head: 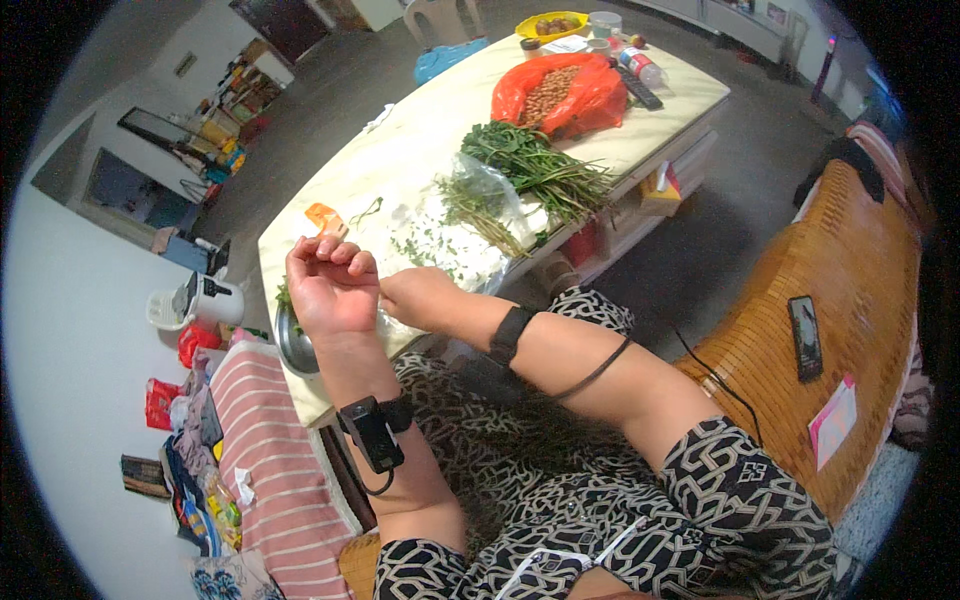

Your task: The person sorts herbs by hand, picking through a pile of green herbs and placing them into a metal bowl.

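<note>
My left hand (334, 289) is raised over the near end of the table with its palm up. Its fingers curl loosely, and nothing shows in the palm. Beside it, my right hand (421, 298) is bent inward, its fingertips hidden behind the left hand, so any held thing is out of sight. A metal bowl (287, 341) with some greens at its rim is partly covered by my left wrist. Small loose leaves (427, 244) lie scattered beyond my right hand. Farther along rests a bundle of leafy green stems (540, 169), next to thinner sprigs (480, 214) on a clear plastic bag (499, 180).
An orange packet (326, 219) lies past my left hand on the pale table (427, 127). Farther off are a red plastic bag of peanuts (551, 94), a remote control (637, 86) and a plastic bottle (643, 67). A phone (805, 337) rests on the woven-mat seat (855, 277) at right.
</note>
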{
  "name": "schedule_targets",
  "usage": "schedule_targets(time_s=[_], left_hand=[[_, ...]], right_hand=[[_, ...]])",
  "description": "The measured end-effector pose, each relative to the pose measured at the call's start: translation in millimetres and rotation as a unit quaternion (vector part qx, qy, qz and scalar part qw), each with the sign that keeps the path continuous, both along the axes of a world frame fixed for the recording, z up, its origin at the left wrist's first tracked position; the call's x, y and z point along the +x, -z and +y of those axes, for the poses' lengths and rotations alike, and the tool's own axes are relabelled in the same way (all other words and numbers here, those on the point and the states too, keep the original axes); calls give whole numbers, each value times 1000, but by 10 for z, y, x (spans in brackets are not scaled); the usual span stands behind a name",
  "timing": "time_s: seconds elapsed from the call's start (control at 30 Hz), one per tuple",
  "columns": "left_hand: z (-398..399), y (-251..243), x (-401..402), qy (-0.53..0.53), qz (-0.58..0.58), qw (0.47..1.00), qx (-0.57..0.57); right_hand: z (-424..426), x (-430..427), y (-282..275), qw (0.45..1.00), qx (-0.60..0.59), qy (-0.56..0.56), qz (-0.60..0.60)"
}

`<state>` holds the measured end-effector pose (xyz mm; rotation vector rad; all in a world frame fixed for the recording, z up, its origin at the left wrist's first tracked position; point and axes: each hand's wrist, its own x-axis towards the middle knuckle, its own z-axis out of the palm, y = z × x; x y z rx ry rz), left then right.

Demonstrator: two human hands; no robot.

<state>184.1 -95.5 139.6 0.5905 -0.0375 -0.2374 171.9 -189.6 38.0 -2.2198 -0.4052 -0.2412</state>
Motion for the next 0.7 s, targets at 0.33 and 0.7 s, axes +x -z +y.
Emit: schedule_targets(time_s=[0.33, 0.7], left_hand=[[132, 441, 119, -17, 93, 995, -35], [43, 495, 7, -35, 88, 995, -18]], right_hand=[[-35, 69, 53, 999, -34, 20, 34], [-94, 52, 60, 998, -30, 43, 27]])
